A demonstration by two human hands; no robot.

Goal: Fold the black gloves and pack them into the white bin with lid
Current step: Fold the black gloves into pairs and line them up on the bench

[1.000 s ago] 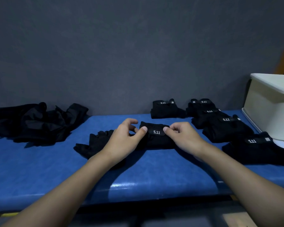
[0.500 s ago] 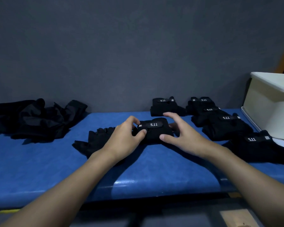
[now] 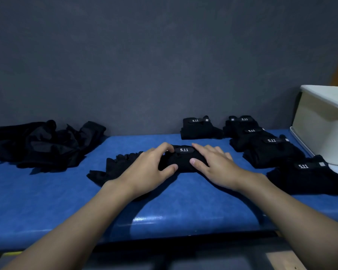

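Centre of the counter [image 3: 47, 201]: a folded glove [image 3: 183, 160] is held there as a tight black bundle, well apart from the white bin [image 3: 320, 125] at the far right.
Left grip [image 3: 146, 172]: closed round the bundle's left end, with fingers curled over the far edge and thumb set on the near face, judged so that the fold cannot spring open.
Right grip [image 3: 217, 166]: laid on the right end with fingers almost straight and thumb against the near face; pressing rather than clasping, probably to flatten the fold.
Axis: the bundle's long axis runs left to right; its 5.11 tab [image 3: 184, 150] is turned up and far, and reads upright from the near side.
Flat glove [image 3: 121, 166]: spread just left of the bundle, partly under the left grip; whether it joins the bundle cannot be told.
Folded gloves [image 3: 271, 151]: ranged at the right with tabs up, near the bin, presumably staged for packing.
Unfolded pile [image 3: 43, 145]: heaped at the far left.
Stage: folding is judged under way; the bin's inside is hidden.
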